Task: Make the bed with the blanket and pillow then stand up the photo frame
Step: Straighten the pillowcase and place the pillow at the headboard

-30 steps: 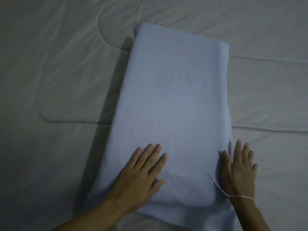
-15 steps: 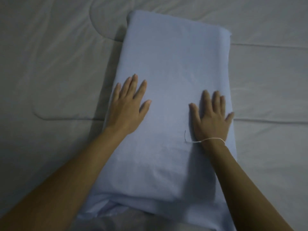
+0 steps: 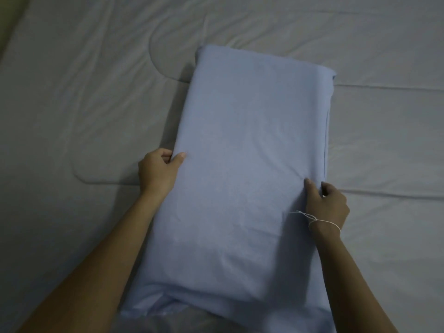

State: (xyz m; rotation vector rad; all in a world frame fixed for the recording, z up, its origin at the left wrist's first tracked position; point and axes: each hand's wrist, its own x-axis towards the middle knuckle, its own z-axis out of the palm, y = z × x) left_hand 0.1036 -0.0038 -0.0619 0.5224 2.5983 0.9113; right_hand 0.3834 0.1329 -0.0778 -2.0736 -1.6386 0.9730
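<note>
A light blue pillow lies lengthwise on the bed, its far end pointing away from me. My left hand grips its left edge, thumb on top and fingers curled under. My right hand grips its right edge the same way; a thin white string is tied around that wrist. At the near end the loose pillowcase bunches up. The blanket seems to be the grey quilted cover under the pillow. No photo frame is in view.
The grey quilted cover spreads over the whole bed, with stitched seams and light wrinkles. A strip of yellowish wall or floor shows at the far left corner beyond the bed's edge.
Both hands lay flat on top of the pillow before, sliding away from me. Now they have moved out to its two long edges and closed on them.
</note>
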